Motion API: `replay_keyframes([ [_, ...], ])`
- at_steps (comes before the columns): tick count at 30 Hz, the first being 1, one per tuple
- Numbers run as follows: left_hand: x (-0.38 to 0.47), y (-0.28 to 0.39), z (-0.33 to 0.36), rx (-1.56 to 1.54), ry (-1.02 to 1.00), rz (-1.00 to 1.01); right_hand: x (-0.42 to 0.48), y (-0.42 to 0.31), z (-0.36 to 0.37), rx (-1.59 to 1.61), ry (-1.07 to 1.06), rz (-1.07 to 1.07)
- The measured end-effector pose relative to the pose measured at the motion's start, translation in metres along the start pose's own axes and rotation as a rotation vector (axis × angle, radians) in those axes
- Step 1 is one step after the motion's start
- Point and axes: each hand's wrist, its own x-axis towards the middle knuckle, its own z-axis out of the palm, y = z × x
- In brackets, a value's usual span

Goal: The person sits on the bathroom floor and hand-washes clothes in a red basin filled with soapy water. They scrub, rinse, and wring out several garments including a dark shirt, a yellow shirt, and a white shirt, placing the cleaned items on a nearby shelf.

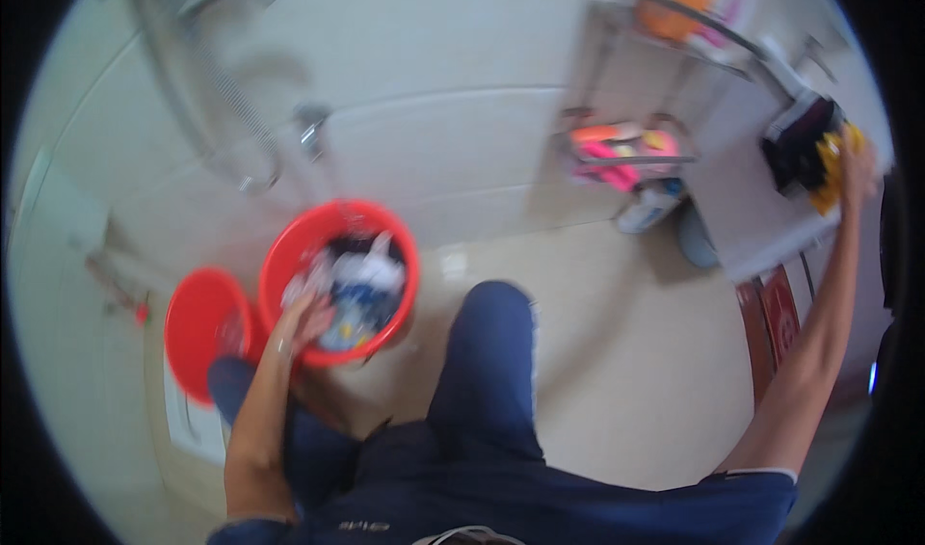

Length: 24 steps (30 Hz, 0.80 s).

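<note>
My left hand (pixel 312 319) is at the near left rim of a large red plastic basin (pixel 271 285), beside wet clothes; blur hides whether its fingers grip any cloth. White cloth (pixel 368 272), dark blue cloth (pixel 368 298) and a pale garment with yellow marks (pixel 343 332) lie in the basin. Water appears to run in below a wall tap (pixel 311 136). Far to the right, my stretched-out right hand (pixel 858 173) grips a yellow cloth (pixel 827 176). Black fabric (pixel 795 144) is bunched against that cloth, over a white surface.
A smaller red bucket (pixel 206 321) stands left of the basin, by my leg. A shower hose (pixel 235 97) hangs above. A metal rack (pixel 636 160) at the right holds pink and orange items. A white bottle (pixel 647 209) and a grey-blue container (pixel 697 234) sit below it.
</note>
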Motion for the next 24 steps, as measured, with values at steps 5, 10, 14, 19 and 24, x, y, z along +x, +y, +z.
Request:
replay_keyframes([
  [5, -0.025, 0.038, 0.008, 0.175, 0.032, 0.188, -0.111, -0.155, -0.031, 0.639, 0.285, -0.329],
  [10, -0.041, 0.072, 0.001, 0.314, 0.142, 0.261, -0.259, -0.385, -0.094, 1.22, -0.489, -0.482],
  [14, -0.041, 0.088, -0.013, 0.347, 0.062, 0.416, -0.329, -0.522, -0.127, 1.362, -0.832, -0.835],
  [19, -0.026, 0.091, -0.028, 0.408, 0.09, 0.46, -0.423, -0.652, -0.113, 1.144, -1.165, -1.247],
  [24, -0.021, 0.084, -0.031, 0.458, -0.117, 0.627, -0.508, -0.728, -0.077, 0.766, -1.109, -1.477],
])
